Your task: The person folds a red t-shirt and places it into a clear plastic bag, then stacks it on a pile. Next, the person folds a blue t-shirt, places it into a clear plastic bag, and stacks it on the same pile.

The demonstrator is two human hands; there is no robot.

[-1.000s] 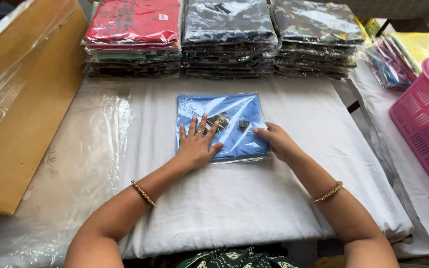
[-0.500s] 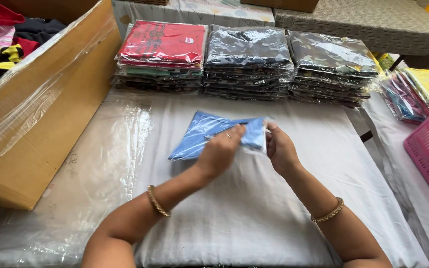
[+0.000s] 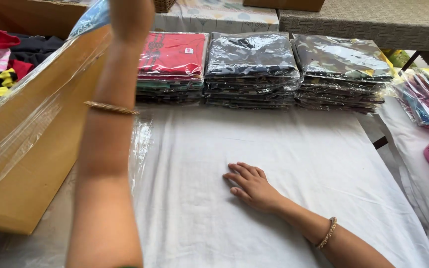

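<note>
Blue plastic-wrapped garment packet hangs pinched in the raised left hand; keep it flat, while the right hand rests open, empty, on the white cloth.

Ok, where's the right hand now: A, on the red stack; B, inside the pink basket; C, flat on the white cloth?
C: the right hand lies palm down on the white cloth, apart from the stacks of bagged clothes.
</note>
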